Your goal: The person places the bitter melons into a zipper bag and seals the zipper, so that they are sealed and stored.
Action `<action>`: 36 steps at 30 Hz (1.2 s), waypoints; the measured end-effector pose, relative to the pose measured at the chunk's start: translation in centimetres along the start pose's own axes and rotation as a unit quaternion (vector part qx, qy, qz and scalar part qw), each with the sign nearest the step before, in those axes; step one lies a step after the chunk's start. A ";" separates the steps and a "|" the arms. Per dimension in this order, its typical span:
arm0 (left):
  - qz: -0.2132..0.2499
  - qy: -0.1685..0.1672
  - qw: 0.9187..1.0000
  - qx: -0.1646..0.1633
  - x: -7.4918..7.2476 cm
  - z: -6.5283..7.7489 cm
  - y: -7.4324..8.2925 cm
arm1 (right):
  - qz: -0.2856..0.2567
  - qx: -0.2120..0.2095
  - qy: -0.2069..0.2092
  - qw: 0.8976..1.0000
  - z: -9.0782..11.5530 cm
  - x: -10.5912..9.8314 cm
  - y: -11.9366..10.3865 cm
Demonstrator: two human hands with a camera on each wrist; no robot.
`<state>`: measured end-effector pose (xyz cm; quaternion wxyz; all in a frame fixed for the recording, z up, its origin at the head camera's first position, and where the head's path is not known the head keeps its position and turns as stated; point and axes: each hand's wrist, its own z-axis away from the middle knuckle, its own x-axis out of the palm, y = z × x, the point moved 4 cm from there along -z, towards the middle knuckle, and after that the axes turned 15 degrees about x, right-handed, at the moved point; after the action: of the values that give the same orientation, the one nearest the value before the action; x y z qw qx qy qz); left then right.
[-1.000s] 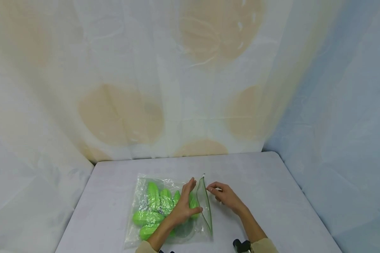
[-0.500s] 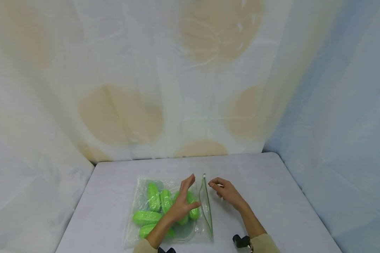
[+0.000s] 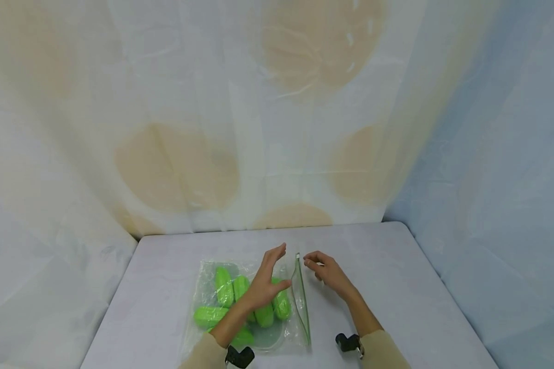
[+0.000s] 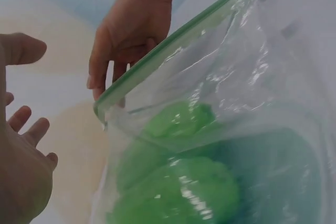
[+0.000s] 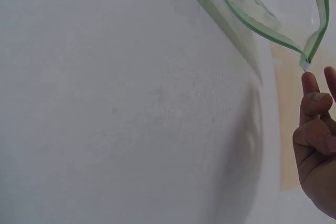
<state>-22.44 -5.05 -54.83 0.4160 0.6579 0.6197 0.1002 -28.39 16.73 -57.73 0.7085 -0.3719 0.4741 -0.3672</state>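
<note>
A clear zip bag (image 3: 270,341) with a green-edged mouth (image 3: 307,312) lies flat, its mouth facing right and gaping. Inside are several bright green cucumber-like vegetables (image 3: 224,287), partly covered by the left forearm in the head view. My left hand (image 3: 264,284) hovers over the bag near its mouth, fingers extended and thumb apart, holding nothing. My right hand (image 3: 331,274) is beside the far end of the mouth, fingers loosely bent. In the right wrist view a fingertip (image 5: 310,80) comes right up to the white end piece (image 5: 305,65) of the zip edge.
The bag is on a white-covered table (image 3: 388,307). Patterned sheeting (image 3: 277,128) hangs behind it, with a pale blue sheet (image 3: 503,179) along the right side. Dark wrist devices (image 3: 348,342) sit at both wrists.
My left hand has lifted off the bag and shifted toward its far side, uncovering more vegetables. My right hand has moved slightly farther away from me, along to the zip's far end.
</note>
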 end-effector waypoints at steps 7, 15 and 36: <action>-0.069 -0.060 0.995 -0.041 -1.2 -1.8 -1.7 | 0.005 0.013 0.017 1.000 -1.3 0.3 -0.1; -0.143 -0.143 0.977 -0.065 -1.7 -3.4 -4.5 | 0.021 0.028 0.009 0.999 -2.8 0.7 0.6; -0.180 -0.219 0.951 -0.121 -0.5 -5.3 -7.8 | 0.048 0.018 -0.001 0.999 -3.1 0.8 -1.0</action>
<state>-31.74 -4.17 -56.50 0.6288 0.4862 0.6048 -0.0487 -31.29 15.02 -58.00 0.7321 -0.3361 0.4840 -0.3416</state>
